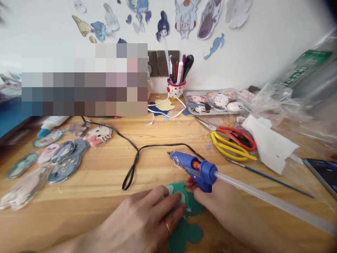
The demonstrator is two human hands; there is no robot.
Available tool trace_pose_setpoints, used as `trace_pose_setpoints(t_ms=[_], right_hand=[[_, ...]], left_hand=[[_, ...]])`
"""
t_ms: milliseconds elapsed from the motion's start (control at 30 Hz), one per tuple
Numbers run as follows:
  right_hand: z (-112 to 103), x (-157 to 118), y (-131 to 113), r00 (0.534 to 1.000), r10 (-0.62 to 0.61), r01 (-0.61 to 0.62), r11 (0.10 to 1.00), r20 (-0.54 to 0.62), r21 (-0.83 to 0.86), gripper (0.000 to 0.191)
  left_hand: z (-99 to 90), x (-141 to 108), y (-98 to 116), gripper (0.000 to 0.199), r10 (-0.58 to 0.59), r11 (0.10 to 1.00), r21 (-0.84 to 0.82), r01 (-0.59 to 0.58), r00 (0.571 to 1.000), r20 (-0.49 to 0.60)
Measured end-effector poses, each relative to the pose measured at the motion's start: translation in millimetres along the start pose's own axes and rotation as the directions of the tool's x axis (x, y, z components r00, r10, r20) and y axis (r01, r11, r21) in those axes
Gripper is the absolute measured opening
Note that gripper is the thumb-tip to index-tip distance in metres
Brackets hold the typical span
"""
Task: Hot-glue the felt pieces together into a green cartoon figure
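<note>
My left hand, with a ring on one finger, presses its bent fingers onto a small layered green felt piece. A paler mint layer shows under its fingertips. My right hand is closed around the handle of a blue glue gun, its thumb and a fingertip at the right edge of the felt. The nozzle points left, away from the felt. A long clear glue stick runs out of the gun's back over my right wrist. Below, another dark green lobed part lies on the table.
The gun's black cord loops across the wooden table. Scissors, a blue thin brush and white paper lie right. Wrapped character pieces lie left. A pen cup and a tin stand behind; a phone is far right.
</note>
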State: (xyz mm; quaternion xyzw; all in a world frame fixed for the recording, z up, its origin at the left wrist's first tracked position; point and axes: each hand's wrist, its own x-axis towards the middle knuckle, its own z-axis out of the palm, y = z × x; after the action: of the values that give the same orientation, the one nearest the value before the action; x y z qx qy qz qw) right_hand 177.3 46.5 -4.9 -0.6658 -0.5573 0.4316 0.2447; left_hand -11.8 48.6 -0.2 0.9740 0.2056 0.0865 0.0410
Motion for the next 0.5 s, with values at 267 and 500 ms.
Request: trace_pose_setpoints(t_ms=[267,500], right_hand=[[0,1,2,0.998,-0.062,0.063,0.996,0.023,-0.067,0.019],[-2,3,3,0.992,-0.09,0.093,0.995,0.083,-0.03,0.025]], left_hand=[[2.1,-3,11,0.034,0.036,0.994,0.101,-0.041,0.998,0.05],[-4.4,-2,11,0.037,0.009,0.998,0.069,-0.012,0.998,0.055]])
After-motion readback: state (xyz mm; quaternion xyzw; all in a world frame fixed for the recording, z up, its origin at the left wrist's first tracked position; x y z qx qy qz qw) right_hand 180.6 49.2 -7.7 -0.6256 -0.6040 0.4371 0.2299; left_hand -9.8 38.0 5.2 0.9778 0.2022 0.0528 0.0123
